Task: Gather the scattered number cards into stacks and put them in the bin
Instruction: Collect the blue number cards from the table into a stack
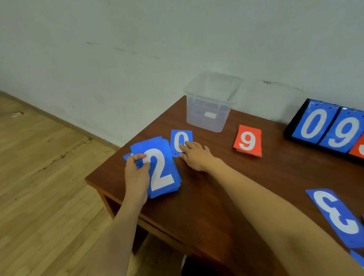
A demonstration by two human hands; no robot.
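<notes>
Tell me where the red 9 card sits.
The red 9 card tops a small red stack on the table, right of the clear bin and left of the scoreboard.

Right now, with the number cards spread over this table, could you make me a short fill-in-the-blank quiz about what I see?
1. The left hand holds a blue stack whose top card shows the number ____.
2. The right hand touches a blue card showing ____.
3. The orange stack shows ____.
4. The clear bin stands near the ____.

Missing words: 2; 0; 9; wall
</notes>
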